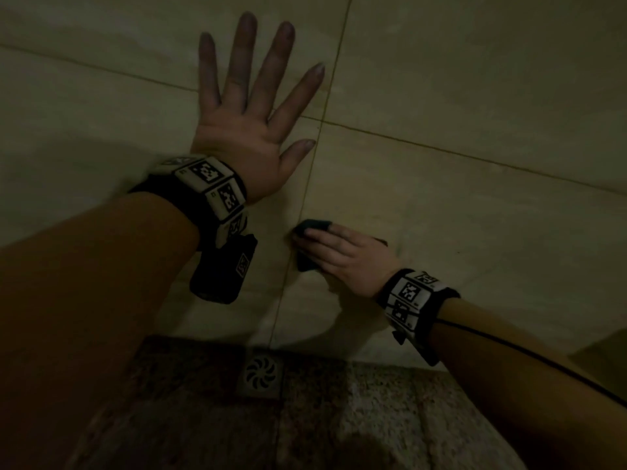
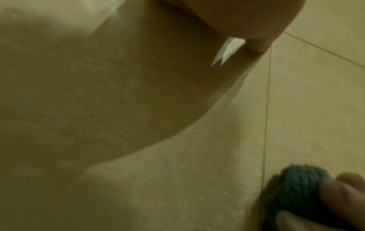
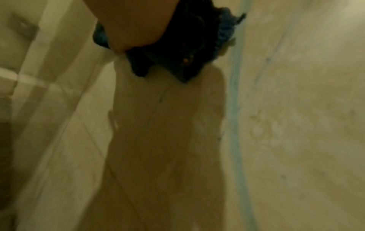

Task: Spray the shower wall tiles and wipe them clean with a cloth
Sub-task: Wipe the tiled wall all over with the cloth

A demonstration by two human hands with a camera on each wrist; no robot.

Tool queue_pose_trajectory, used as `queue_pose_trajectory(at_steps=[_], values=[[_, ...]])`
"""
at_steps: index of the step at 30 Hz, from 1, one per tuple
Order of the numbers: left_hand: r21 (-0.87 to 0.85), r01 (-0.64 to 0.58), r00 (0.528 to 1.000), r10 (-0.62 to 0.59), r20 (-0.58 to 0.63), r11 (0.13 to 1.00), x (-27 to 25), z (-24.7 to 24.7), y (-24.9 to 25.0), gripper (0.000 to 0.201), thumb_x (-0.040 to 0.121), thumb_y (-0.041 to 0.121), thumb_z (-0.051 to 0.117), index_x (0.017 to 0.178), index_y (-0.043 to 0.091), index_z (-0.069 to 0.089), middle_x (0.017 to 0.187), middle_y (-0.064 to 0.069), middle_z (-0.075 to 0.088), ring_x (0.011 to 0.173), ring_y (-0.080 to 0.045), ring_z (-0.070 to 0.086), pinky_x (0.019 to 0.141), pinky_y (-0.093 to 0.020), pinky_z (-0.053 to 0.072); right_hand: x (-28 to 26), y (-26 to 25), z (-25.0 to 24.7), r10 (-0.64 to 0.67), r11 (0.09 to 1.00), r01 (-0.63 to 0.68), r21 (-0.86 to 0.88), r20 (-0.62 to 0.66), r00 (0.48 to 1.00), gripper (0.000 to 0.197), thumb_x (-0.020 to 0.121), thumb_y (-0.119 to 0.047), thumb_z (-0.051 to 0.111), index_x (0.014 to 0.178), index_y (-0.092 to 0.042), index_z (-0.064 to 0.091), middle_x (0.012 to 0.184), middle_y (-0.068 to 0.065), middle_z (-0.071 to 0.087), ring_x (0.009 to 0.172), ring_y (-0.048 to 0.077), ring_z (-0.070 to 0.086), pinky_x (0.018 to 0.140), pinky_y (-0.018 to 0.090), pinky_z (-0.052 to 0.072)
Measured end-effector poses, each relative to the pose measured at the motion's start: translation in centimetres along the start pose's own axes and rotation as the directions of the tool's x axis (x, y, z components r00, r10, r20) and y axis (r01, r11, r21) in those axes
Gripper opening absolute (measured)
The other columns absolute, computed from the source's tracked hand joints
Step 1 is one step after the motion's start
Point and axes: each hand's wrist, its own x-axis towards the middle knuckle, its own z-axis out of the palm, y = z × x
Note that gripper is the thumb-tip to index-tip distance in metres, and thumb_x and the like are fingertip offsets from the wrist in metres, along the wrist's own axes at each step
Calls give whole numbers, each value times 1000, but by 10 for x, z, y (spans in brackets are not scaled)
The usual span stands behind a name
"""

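Here I have the left hand (image 1: pixel 244 130) spread flat against the wall tiles (image 1: pixel 475 79), fingers straight and apart, grasping nothing; it looks to be bracing me. The right hand (image 1: pixel 342 256) is lower down, pressing a dark blue-green cloth (image 1: pixel 310 228) onto the tile just beside the vertical grout line (image 1: pixel 307 191). Its fingers lie over the cloth and seem to bunch it against the wall; in the right wrist view the cloth is wadded under the palm, so I read it as gripped rather than merely pushed.

I judge this to be the wiping step, low on the wall, not far above the speckled floor and its drain cover (image 1: pixel 261 376). No spray bottle shows in any view, so I cannot tell where it is.

The light is dim and both wrist views are blurred, so I cannot say whether the tile is wet or which patches are done. Next, I think, the cloth should sweep across the grout line and over the neighbouring tile, with steady pressure so it stays flat under the fingers and does not slip free.
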Motion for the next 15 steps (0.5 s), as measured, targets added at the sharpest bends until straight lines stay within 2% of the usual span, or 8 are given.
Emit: queue_pose_trajectory(at_steps=[2,5,7,9,12,15], values=[[4,0,1000,0,12,1000,-1,0,0,69,96,57,30,150,24,1,154,-24,13,138,-52,11,103,-71,5,-1,4,-2,-21,1000,21,-4,13,1000,34,97,-8,34,129,-9,43,136,-1,54,130,19,31,118,34,2],[5,57,997,-57,49,998,0,-1,5,69,96,56,27,150,24,-3,156,-23,7,140,-49,6,106,-67,0,-4,20,-13,-41,998,43,-43,51,998,51,90,-12,51,139,-10,34,149,1,31,136,20,24,117,35,5],[-2,104,992,-104,69,995,-3,-1,12,70,96,54,28,150,22,-4,155,-25,5,140,-49,4,107,-65,-1,-9,37,-28,65,996,-65,-61,4,998,52,93,-13,51,141,-9,31,149,5,24,136,24,24,116,35,9],[-18,146,986,-144,84,989,-9,-1,20,70,97,52,28,151,20,-3,154,-29,5,139,-52,4,107,-66,0,-18,55,-43,190,979,-194,-64,-65,980,45,97,-10,43,141,-7,32,147,8,25,136,26,25,116,36,9],[-45,185,979,-180,93,982,-25,7,33,68,97,48,29,150,21,-3,153,-31,5,138,-52,1,107,-63,-5,-30,66,-53,286,953,-294,-76,-101,953,48,95,-8,45,141,-6,31,147,9,25,144,25,9,119,35,4],[-26,129,986,-125,109,991,-41,25,49,67,93,49,23,148,22,-4,155,-24,8,139,-37,-4,109,-53,-18,-26,56,-46,337,932,-351,-95,-133,932,48,94,-5,46,140,-4,32,145,9,26,139,29,16,119,36,3]])
